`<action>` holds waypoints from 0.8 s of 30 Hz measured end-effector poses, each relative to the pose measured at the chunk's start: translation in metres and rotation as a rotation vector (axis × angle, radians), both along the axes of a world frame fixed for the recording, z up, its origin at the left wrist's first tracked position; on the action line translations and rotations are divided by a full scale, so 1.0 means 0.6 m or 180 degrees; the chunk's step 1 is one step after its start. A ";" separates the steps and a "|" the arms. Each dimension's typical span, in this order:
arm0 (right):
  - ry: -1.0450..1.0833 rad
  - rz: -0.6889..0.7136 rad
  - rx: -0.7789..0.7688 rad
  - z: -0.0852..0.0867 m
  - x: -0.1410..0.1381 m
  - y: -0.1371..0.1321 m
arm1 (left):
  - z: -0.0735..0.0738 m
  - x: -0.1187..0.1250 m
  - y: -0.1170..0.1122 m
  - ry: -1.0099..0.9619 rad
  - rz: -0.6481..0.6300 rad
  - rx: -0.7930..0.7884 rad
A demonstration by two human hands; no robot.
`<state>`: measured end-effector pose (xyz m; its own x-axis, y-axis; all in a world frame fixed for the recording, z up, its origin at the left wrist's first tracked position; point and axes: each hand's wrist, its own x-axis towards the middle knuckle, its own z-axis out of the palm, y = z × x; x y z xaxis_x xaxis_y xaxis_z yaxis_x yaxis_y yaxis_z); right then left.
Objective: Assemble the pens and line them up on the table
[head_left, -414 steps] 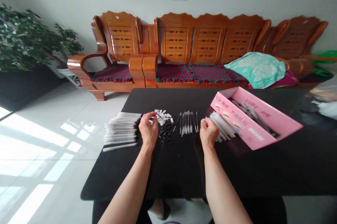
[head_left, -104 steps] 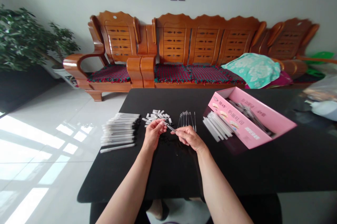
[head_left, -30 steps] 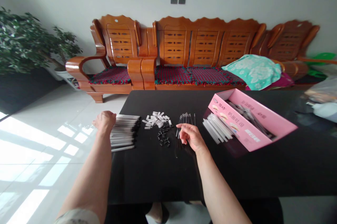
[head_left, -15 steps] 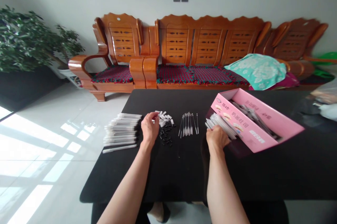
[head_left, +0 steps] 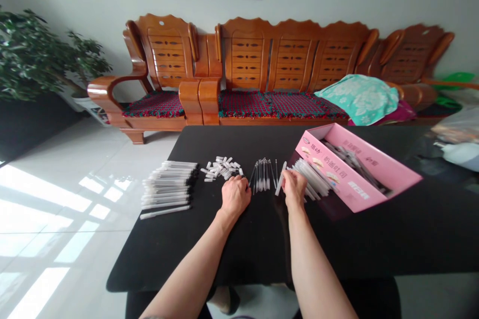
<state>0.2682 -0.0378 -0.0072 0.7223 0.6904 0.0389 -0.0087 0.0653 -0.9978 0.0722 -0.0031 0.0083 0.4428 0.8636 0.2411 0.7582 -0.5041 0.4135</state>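
Observation:
In the head view my right hand (head_left: 294,188) is closed on a translucent white pen barrel (head_left: 279,181), tilted slightly. Just right of it lies a pile of similar pen barrels (head_left: 314,179). My left hand (head_left: 235,195) is closed, knuckles up, over the spot where small black parts lay. Whatever its fingertips hold is hidden. White pen caps (head_left: 223,166) are scattered just beyond it. Between my hands, a row of pen refills (head_left: 264,175) lies on the black table (head_left: 258,244). Farther left is a stack of white pens (head_left: 168,184) with dark ends.
A pink box (head_left: 348,186) with grey-looking contents stands right of the barrels. A plastic bag (head_left: 460,134) is at the table's right side. Behind the table stands a wooden sofa (head_left: 247,59) with a turquoise cushion (head_left: 359,99). Potted plants (head_left: 41,64) are at left.
My left hand has moved right and nearer, from the white caps to over the black parts. My right hand has moved left from the pile with one pen barrel. The view has shifted slightly.

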 end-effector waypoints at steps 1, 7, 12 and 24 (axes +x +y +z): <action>0.0126 -0.0043 0.0043 0.000 -0.005 0.002 | -0.001 0.000 0.000 0.0020 0.0045 0.0012; 0.0718 0.0140 0.0202 0.013 -0.030 0.005 | -0.003 -0.001 -0.003 0.0233 0.0347 -0.0117; 0.0955 0.0333 0.0614 0.011 -0.024 0.004 | 0.008 -0.015 0.006 -0.0011 0.0626 -0.0176; 0.1348 0.0147 0.1439 -0.003 0.005 0.008 | 0.002 -0.054 0.036 -0.2600 -0.0046 -0.1287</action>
<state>0.2713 -0.0327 -0.0090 0.7087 0.7036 0.0512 -0.4108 0.4706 -0.7809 0.0397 0.0186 0.0094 0.2786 0.9462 0.1643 0.1464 -0.2110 0.9665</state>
